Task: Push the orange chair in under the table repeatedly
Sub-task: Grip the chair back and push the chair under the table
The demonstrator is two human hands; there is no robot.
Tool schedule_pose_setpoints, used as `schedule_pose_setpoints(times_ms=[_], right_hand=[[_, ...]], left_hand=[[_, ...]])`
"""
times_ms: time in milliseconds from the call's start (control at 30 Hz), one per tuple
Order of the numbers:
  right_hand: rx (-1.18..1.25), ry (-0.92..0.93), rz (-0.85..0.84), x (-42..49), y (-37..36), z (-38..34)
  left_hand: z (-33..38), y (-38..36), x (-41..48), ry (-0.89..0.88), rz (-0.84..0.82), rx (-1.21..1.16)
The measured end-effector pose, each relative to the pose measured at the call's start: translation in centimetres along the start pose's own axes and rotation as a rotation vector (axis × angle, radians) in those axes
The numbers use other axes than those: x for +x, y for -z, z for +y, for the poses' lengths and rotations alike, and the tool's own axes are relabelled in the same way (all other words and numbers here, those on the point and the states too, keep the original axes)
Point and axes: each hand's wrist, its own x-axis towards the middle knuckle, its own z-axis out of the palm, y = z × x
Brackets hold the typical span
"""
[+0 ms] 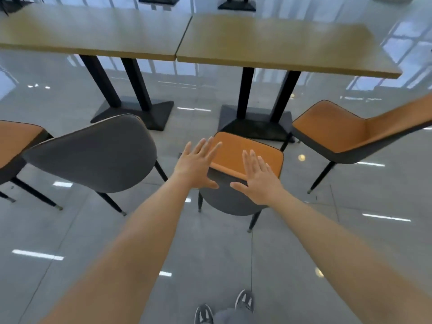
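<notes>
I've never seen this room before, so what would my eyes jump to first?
In the middle, the left hand and the right hand reach out, fingers spread, at the back of the orange chair. That chair stands in front of the long wooden table, its seat in full view. A big grey chair back sits to its left.

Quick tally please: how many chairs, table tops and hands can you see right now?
Chairs: 4, far-left chair, grey-backed chair, centre chair, right chair
Table tops: 2, left table top, right table top
Hands: 2, left hand, right hand
Total: 8
</notes>
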Motion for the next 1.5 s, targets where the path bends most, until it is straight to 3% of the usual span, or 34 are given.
schedule_pose_setpoints(times_ms=[167, 467, 567, 900, 1167, 1500], right_hand=[[0.027, -0.149, -0.096, -1.7, -2.7, 2.3], [-0.057, -0.161, 0.185, -0.4, -4.2, 2.6], [-0.041, -0.169, 0.201, 0.6, -4.1, 2.6], [-0.163, -0.128, 0.279, 2.7, -4.0, 2.1], [-0.140, -0.083, 0.334, 9.5, -1.2, 4.2], [-0.145, -0.046, 0.346, 20.5, 3.8, 9.7]], left_hand=[[1.8, -1.9, 1.5, -0.009, -0.010, 0.021], [1.6, -3.5, 3.7, -0.060, 0.017, 0.042], [1.1, -3.7, 3.8, -0.097, 0.106, 0.021], [-0.7, -4.2, 5.6, -0.195, 0.178, 0.067], [-2.9, -3.0, 11.8, -0.142, 0.235, 0.042], [-4.6, -0.1, 23.6, -0.065, 0.185, 0.022]])
